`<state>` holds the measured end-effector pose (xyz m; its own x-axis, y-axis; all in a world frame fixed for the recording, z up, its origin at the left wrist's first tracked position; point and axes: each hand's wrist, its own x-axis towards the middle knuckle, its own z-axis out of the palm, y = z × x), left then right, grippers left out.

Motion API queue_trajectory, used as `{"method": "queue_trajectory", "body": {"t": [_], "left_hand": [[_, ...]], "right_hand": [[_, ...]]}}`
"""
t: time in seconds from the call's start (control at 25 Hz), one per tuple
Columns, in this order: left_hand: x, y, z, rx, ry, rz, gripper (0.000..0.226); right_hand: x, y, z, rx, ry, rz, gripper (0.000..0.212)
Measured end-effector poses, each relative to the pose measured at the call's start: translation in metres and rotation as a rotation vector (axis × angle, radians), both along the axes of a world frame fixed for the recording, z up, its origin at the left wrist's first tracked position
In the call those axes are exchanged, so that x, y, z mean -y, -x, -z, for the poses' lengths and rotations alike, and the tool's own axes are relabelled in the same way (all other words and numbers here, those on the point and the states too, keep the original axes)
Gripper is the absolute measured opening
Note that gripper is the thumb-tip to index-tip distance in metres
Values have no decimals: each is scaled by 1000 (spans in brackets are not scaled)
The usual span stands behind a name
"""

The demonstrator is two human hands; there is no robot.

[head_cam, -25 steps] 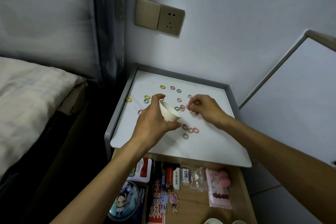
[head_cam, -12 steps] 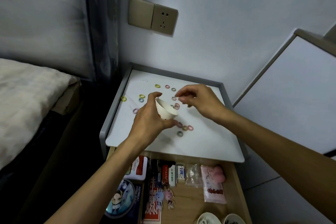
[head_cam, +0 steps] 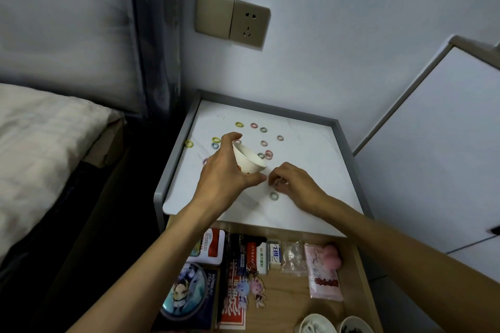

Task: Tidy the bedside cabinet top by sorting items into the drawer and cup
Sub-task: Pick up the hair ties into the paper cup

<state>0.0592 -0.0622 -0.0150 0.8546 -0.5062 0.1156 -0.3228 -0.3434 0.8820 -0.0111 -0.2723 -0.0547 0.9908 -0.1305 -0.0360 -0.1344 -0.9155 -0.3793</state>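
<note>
Gripping the white cup [head_cam: 247, 161] in the left hand [head_cam: 227, 170], fingers curled round its wall, mouth tipped to the right, just above the white surface [head_cam: 305, 159]. Unlike half a second ago: right hand [head_cam: 293, 184] lowered from over the cup's rim to the surface, nearer the front edge, just right of the cup and close to the left thumb. Fingertips [head_cam: 272, 177] curled down over a small loop; cannot tell whether pinched or only touched. Cup at much the same place and tilt as before.

Lying just beside the right hand, a green hair tie [head_cam: 274, 195]. Scattered farther back, more coloured hair ties [head_cam: 253, 125] in yellow, pink, green and blue.

Pulled open below the front edge, a wooden drawer [head_cam: 292, 303] holding a tin [head_cam: 211, 244], a round badge [head_cam: 184, 289], keychains [head_cam: 250, 288] and a pink pouch [head_cam: 323, 270].

To the left, a bed [head_cam: 40, 130] and a dark curtain [head_cam: 154, 35]. On the wall behind, a gold switch and socket [head_cam: 232, 19]. To the right, a white cabinet door [head_cam: 433, 157].
</note>
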Motion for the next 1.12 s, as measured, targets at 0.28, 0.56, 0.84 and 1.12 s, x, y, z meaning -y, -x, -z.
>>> {"method": "queue_trajectory", "body": {"t": [0.28,0.56,0.84,1.12], "left_hand": [[2,1,0,16,-27,6,93],[1,2,0,31,-33,21,93],[2,6,-5,44,21,60,93],[-6,-4,-7,31,19,-39,92]], "right_hand": [[-1,-5,-2,-26,4,114,12],[-12,-14,-65,225,-369,192,14],[-47,-32,-111,-120,-237,-297,27],[15,-65,-95,125,-383,162,13]]}}
